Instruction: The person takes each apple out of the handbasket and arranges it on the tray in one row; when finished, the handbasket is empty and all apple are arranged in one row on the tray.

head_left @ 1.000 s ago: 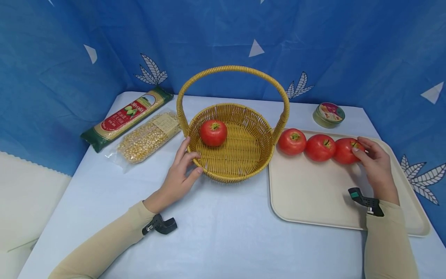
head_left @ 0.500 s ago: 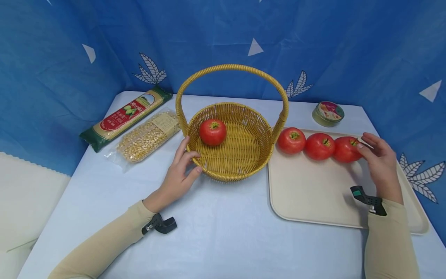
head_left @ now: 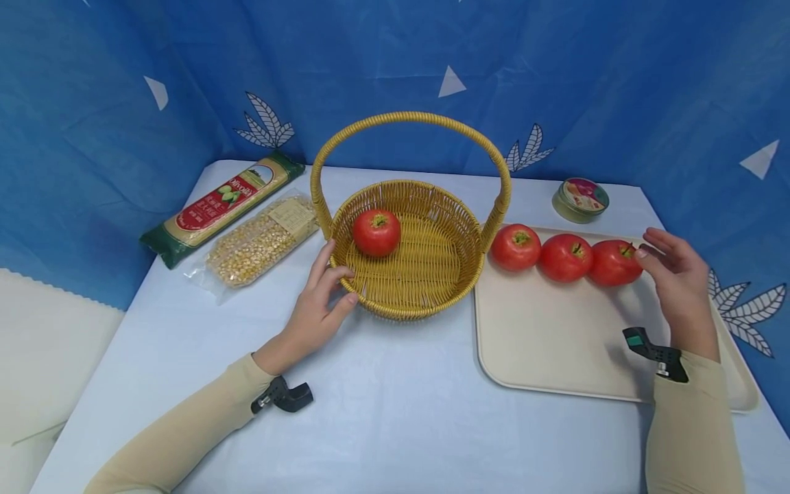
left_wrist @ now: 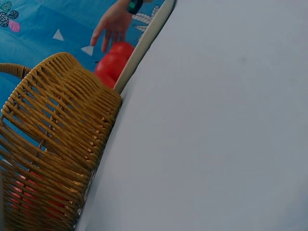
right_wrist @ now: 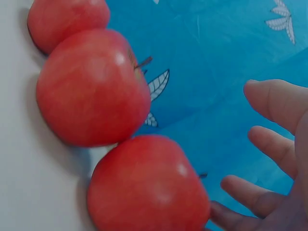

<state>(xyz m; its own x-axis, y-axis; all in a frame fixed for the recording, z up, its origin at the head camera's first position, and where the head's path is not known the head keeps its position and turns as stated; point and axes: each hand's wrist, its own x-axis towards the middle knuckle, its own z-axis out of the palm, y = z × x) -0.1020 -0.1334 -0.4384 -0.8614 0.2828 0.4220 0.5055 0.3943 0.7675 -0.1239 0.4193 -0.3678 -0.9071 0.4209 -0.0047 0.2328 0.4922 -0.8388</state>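
A yellow wicker basket (head_left: pixel 404 312) with a tall arched handle stands in the middle of the table, one red apple (head_left: pixel 377 232) inside at its left. My left hand (head_left: pixel 315 315) rests against the basket's left front rim, fingers relaxed. On a beige tray (head_left: pixel 555 343) to the right, three red apples sit in a row along the back: a left one (head_left: pixel 515 248), a middle one (head_left: pixel 564 259) and a right one (head_left: pixel 614 263). Beside the right apple is my right hand (head_left: pixel 681 288), fingers spread and holding nothing, as the right wrist view shows with its fingers (right_wrist: pixel 269 144).
A green-ended pasta packet (head_left: pixel 219 206) and a clear bag of corn kernels (head_left: pixel 259 243) lie left of the basket. Behind the tray stands a small round tin (head_left: pixel 580 200). A blue patterned cloth (head_left: pixel 382 68) hangs behind the white table (head_left: pixel 401 412).
My right hand has released the right apple and drawn away to the right, its fingers opening. The left hand has stayed at the basket rim. The apples keep their places.
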